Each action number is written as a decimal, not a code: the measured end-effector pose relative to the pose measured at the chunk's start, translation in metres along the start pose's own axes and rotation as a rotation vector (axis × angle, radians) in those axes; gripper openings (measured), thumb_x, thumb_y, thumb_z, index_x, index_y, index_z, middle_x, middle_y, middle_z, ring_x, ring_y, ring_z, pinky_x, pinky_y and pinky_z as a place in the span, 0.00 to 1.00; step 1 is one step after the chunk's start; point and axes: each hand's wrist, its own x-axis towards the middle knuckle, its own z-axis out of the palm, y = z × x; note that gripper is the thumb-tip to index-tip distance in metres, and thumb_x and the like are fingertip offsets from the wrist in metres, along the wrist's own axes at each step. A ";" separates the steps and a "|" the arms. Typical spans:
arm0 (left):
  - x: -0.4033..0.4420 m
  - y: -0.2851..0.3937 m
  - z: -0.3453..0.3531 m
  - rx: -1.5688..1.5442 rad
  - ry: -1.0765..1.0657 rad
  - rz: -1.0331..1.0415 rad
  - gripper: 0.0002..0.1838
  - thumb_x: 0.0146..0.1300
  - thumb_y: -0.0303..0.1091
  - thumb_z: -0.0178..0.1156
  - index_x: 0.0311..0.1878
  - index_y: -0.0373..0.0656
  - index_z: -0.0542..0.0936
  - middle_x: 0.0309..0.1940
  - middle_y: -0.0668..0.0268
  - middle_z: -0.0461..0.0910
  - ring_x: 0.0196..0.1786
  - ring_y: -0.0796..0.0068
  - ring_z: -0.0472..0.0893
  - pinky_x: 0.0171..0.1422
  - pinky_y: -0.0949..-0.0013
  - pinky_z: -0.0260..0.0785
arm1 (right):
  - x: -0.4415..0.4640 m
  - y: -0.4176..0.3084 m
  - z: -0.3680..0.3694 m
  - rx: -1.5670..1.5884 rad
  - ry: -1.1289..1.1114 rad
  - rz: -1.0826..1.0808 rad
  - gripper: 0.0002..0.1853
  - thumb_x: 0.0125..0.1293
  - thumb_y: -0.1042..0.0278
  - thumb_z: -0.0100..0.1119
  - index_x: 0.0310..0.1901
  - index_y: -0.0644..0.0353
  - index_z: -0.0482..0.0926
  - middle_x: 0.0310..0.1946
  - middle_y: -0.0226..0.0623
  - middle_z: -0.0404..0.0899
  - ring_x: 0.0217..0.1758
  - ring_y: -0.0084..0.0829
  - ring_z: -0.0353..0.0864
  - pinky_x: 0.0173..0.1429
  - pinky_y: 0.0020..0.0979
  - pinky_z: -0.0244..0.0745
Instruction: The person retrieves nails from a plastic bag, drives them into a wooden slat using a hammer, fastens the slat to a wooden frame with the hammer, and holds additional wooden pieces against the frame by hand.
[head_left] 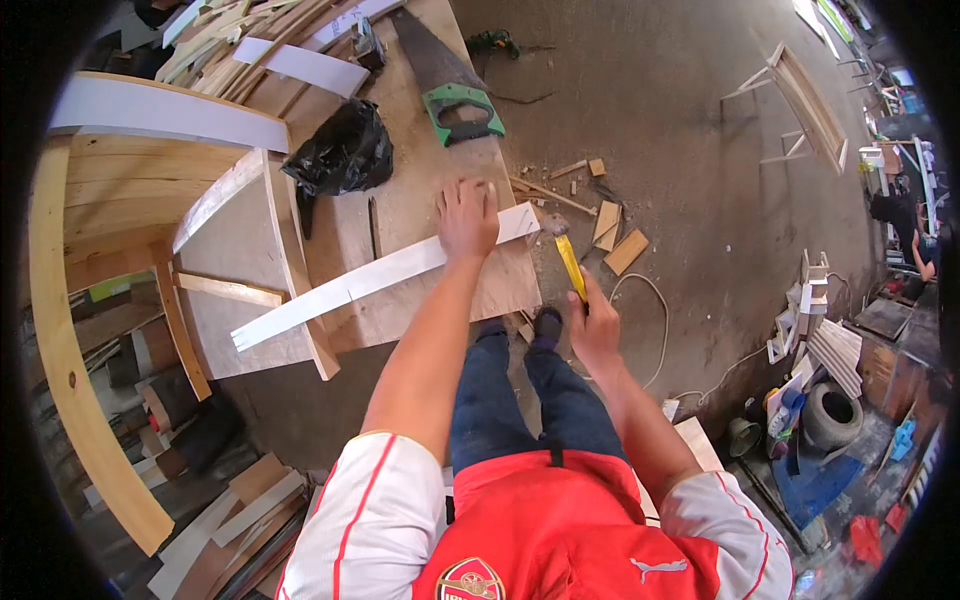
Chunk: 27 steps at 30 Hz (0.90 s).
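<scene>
- Your left hand (468, 218) lies palm down across the white board (390, 269), nearer its right end, with the fingers close together and reaching past the far edge. You are touching the board, but I cannot tell whether your fingers are clenched round it.
- Your right hand (597, 325) is wrapped around the lower part of the yellow handle of a hammer (571, 265), thumb laid along it.
- The hammer's head is blurred, just beside the board's right end; I cannot tell if they touch.
- The board lies slantwise on the table (500, 285), its right end by the table's edge and its left part crossing a leg of the wooden frame (290, 240).
- Thin, nail-like pieces show near the board's right end.
- Beyond your left hand are a dark stick (373, 228), a black plastic bag (345, 155) and a green-handled saw (430, 60), all apart from your fingers.
- Wood offcuts (628, 250) lie on the floor, beyond your right hand.
</scene>
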 end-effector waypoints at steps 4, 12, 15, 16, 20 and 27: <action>-0.039 -0.027 -0.061 0.048 -0.088 0.252 0.30 0.61 0.49 0.71 0.64 0.49 0.76 0.62 0.53 0.74 0.66 0.44 0.73 0.72 0.48 0.64 | -0.003 -0.006 -0.015 -0.003 -0.040 0.167 0.20 0.75 0.63 0.58 0.64 0.61 0.76 0.44 0.56 0.84 0.45 0.59 0.85 0.47 0.51 0.78; -0.046 -0.087 -0.111 0.260 -0.231 0.365 0.35 0.60 0.53 0.72 0.67 0.49 0.76 0.52 0.58 0.81 0.55 0.53 0.80 0.58 0.52 0.72 | 0.014 -0.039 0.004 0.046 0.042 0.378 0.18 0.75 0.64 0.57 0.61 0.62 0.77 0.42 0.58 0.84 0.47 0.60 0.84 0.49 0.51 0.76; -0.025 -0.069 -0.152 0.096 -0.192 0.338 0.31 0.66 0.53 0.67 0.67 0.47 0.78 0.47 0.53 0.83 0.49 0.49 0.83 0.55 0.51 0.75 | 0.018 -0.051 0.016 -0.001 0.106 0.409 0.18 0.75 0.64 0.57 0.61 0.62 0.77 0.45 0.58 0.84 0.47 0.60 0.84 0.50 0.52 0.76; -0.018 -0.060 -0.175 0.058 -0.239 0.303 0.30 0.68 0.54 0.65 0.67 0.46 0.78 0.46 0.52 0.83 0.48 0.47 0.83 0.54 0.50 0.76 | 0.020 -0.047 0.025 -0.028 0.117 0.377 0.19 0.75 0.64 0.56 0.62 0.61 0.76 0.45 0.57 0.84 0.47 0.60 0.84 0.50 0.52 0.76; 0.001 -0.085 -0.213 -0.203 -0.311 0.294 0.29 0.72 0.54 0.62 0.67 0.44 0.78 0.47 0.47 0.84 0.50 0.44 0.84 0.52 0.49 0.76 | 0.031 -0.064 0.059 -0.147 0.020 0.263 0.20 0.73 0.66 0.56 0.64 0.59 0.75 0.48 0.55 0.83 0.47 0.58 0.84 0.51 0.53 0.78; -0.012 -0.108 -0.272 -0.360 -0.453 0.032 0.24 0.77 0.52 0.58 0.51 0.36 0.85 0.26 0.54 0.82 0.29 0.57 0.79 0.42 0.58 0.74 | 0.042 -0.104 0.139 -0.301 -0.206 0.016 0.19 0.69 0.73 0.56 0.61 0.51 0.75 0.43 0.47 0.80 0.50 0.51 0.83 0.48 0.51 0.80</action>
